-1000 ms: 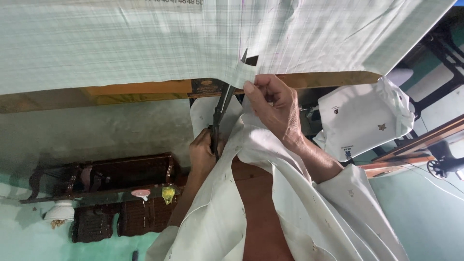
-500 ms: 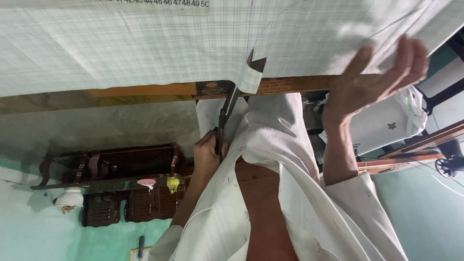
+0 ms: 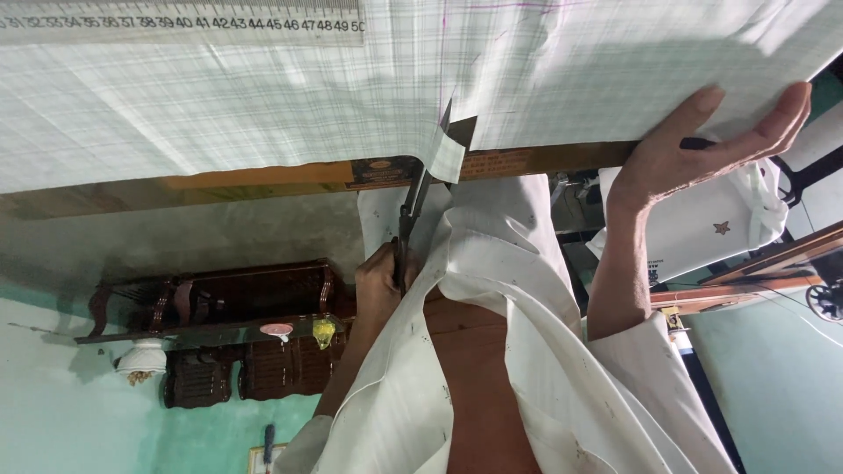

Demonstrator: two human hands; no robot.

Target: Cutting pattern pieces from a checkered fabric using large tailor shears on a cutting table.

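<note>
A pale checked cloth (image 3: 219, 114) lies spread over a wooden table edge (image 3: 263, 180). My left hand (image 3: 379, 285) is closed on the handles of dark scissors (image 3: 413, 206). The blades point up into a slit in the cloth, where a small flap (image 3: 448, 154) folds down. My right hand (image 3: 702, 140) is open with its fingers spread. It rests against the cloth's hanging edge, well to the right of the slit. A white shirt (image 3: 527, 351) covers my arms and body between the two hands.
A white ruler (image 3: 176, 22) lies on the cloth at the top left. A white bag with a star mark (image 3: 702, 228) hangs at the right. A dark wooden shelf (image 3: 219, 307) is on the green wall. Part of a sewing machine (image 3: 825, 298) shows at the far right.
My right hand let go of the cloth beside the scissors, opened and moved right along the cloth's edge. My left hand and the scissors stayed at the slit.
</note>
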